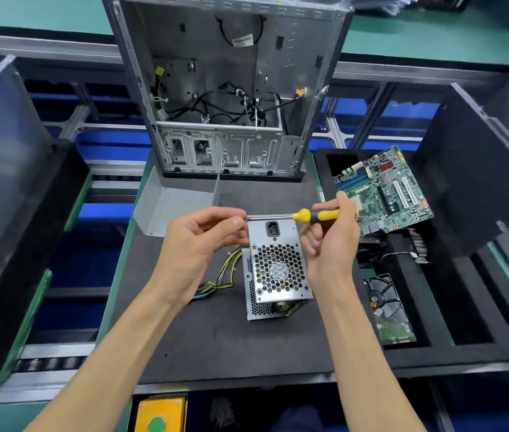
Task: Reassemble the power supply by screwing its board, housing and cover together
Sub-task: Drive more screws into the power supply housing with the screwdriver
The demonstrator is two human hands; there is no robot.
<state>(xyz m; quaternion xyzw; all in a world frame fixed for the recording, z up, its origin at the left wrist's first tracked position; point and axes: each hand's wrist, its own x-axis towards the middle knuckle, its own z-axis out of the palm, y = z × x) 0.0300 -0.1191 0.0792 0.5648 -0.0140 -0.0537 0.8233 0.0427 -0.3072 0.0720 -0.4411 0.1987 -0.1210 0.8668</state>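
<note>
The silver power supply (275, 269) stands on end on the black mat (216, 338), its honeycomb fan grille and power socket facing me, yellow and black cables (219, 277) trailing to its left. My right hand (332, 241) grips the yellow-and-black screwdriver (312, 215), held level above the unit with the shaft pointing left. My left hand (198, 241) has its fingertips pinched at the shaft's tip; any screw there is too small to see.
An open grey computer case (225, 88) stands behind the mat, a bent grey metal cover (169, 204) in front of it. A black foam tray (434, 307) on the right holds a green motherboard (384, 191) and a hard drive (390, 310). A yellow box (159, 413) sits at the near edge.
</note>
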